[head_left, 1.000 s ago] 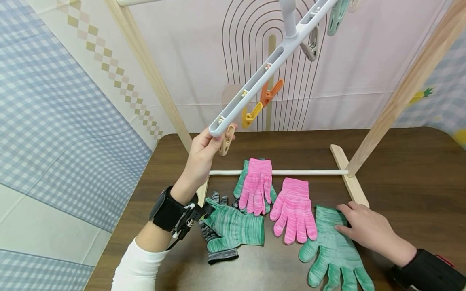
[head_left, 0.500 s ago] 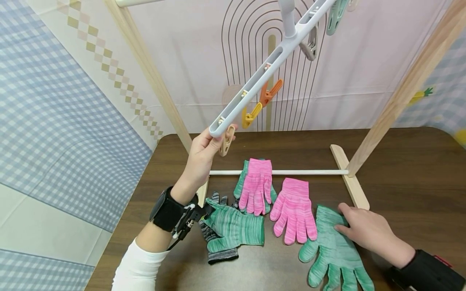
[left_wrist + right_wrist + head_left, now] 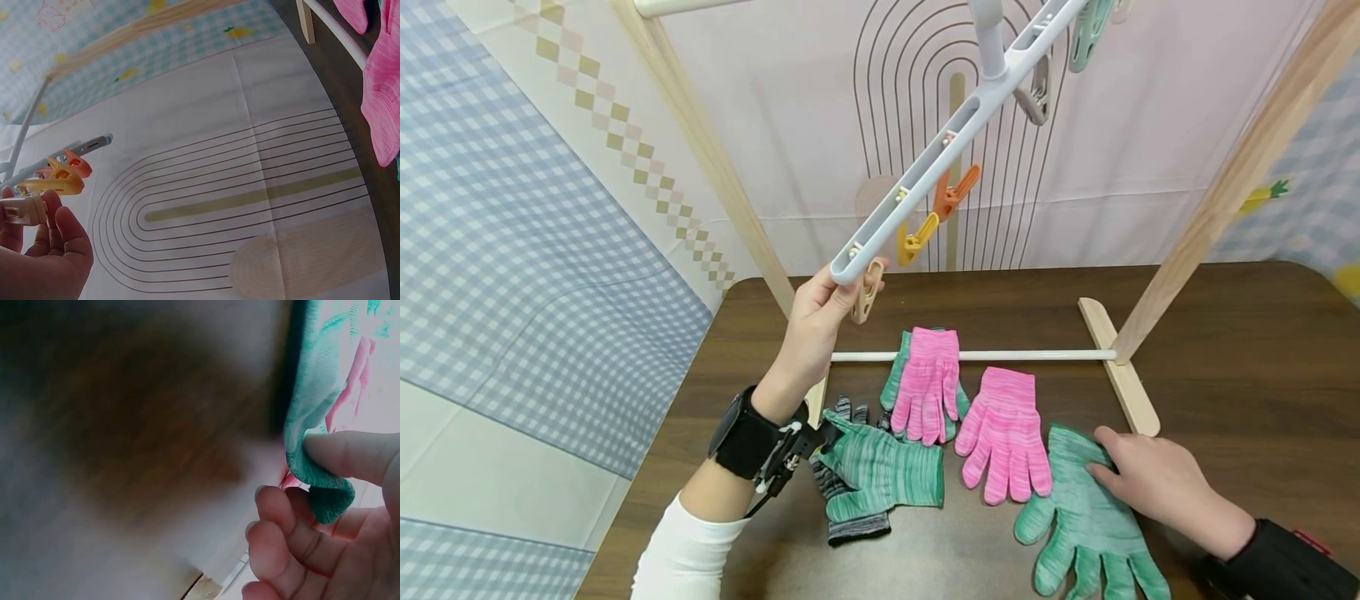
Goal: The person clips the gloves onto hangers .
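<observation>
A light-blue hanger bar slants across the head view, with clothespins hanging beneath it. At its near end my left hand pinches the beige clothespin, right under the bar; the left wrist view shows this clothespin between the fingers. On the table at the right lies a green glove, fingers toward me. My right hand pinches its cuff at the right corner, and in the right wrist view the thumb presses on the folded cuff edge. A pink glove lies just left of it.
Another pink glove lies over a green one, and a green glove over a grey-black one. A yellow clothespin and an orange clothespin hang farther along. A wooden frame with a white crossbar stands behind.
My right hand has drawn its fingers in at the green glove's cuff and shifted slightly toward me. My left hand and the hanger bar stay almost where they were.
</observation>
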Demonstrator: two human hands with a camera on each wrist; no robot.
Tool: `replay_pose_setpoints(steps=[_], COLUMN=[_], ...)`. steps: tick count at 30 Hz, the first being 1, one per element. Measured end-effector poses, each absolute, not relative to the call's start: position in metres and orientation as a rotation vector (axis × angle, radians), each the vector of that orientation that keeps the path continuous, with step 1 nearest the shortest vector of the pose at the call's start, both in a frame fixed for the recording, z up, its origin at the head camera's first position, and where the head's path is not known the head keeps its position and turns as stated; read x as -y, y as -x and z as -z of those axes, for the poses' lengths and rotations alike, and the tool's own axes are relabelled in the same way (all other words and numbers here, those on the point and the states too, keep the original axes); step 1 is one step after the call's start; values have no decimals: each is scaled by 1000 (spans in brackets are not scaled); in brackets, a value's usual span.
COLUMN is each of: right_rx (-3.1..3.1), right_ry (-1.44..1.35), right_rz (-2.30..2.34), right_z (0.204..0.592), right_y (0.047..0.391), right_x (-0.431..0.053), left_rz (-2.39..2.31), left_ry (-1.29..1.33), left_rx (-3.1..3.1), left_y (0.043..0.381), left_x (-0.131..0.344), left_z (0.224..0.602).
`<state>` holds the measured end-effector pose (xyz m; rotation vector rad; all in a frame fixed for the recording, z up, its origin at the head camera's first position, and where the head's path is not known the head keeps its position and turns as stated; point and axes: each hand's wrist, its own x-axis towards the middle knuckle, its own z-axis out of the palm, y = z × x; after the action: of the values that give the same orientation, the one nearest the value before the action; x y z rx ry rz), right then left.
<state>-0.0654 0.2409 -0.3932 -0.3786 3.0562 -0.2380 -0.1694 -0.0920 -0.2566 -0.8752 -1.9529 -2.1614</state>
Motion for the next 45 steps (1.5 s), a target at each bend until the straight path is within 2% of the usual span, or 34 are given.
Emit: replay_pose_setpoints(steps=[33, 45], right_rx=[-3111, -3210], right_ry=[270, 345], right_rz=[472, 566], right_z=[356, 341], right_y=[60, 57], right_x=[-228, -222], left_rz=[2162, 2174], left_ry=[912, 947], left_rx=[1930, 1908], left_y=[169, 168], left_x=[91, 88], left_z=[259, 260])
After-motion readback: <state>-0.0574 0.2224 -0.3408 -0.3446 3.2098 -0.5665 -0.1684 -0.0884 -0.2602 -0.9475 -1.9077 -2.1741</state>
